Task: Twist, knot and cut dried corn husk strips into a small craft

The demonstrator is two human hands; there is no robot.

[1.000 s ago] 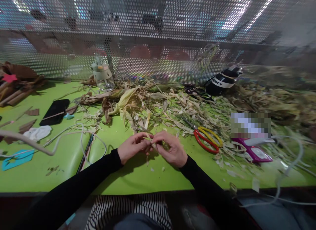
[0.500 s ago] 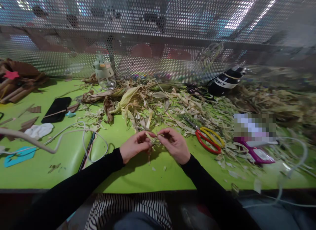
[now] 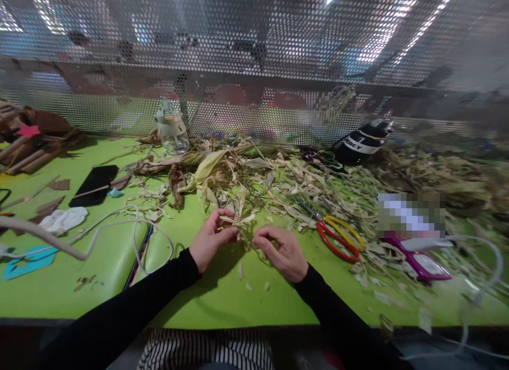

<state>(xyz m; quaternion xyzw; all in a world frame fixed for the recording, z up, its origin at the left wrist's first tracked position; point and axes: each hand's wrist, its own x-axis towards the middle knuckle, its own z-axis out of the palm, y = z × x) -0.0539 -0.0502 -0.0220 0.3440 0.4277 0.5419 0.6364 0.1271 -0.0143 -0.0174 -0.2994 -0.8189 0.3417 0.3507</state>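
My left hand [image 3: 214, 237] pinches a small piece made of pale corn husk strips [image 3: 243, 220], whose ends stick out to several sides. Close by on the right, my right hand [image 3: 280, 249] has its fingers curled together; a thin strip seems to run toward its fingertips, though I cannot make out what is in them. Behind both hands lies a larger yellow-green corn husk [image 3: 209, 171] among many torn husk strips [image 3: 302, 174]. To the right of my right hand rest scissors [image 3: 341, 237] with one red and one yellow handle.
A clear bottle [image 3: 173, 132] and a black bottle [image 3: 362, 143] stand at the back before a perforated metal screen [image 3: 222, 41]. On the left are a phone [image 3: 94, 185], a white cable [image 3: 137, 221] and a crumpled tissue [image 3: 63, 220]. A magenta tool [image 3: 419, 258] lies right.
My hands have moved apart. The left keeps the corn husk piece, its strips now spread upward, while the right has drawn slightly down and away. The camera view has tilted up a little.
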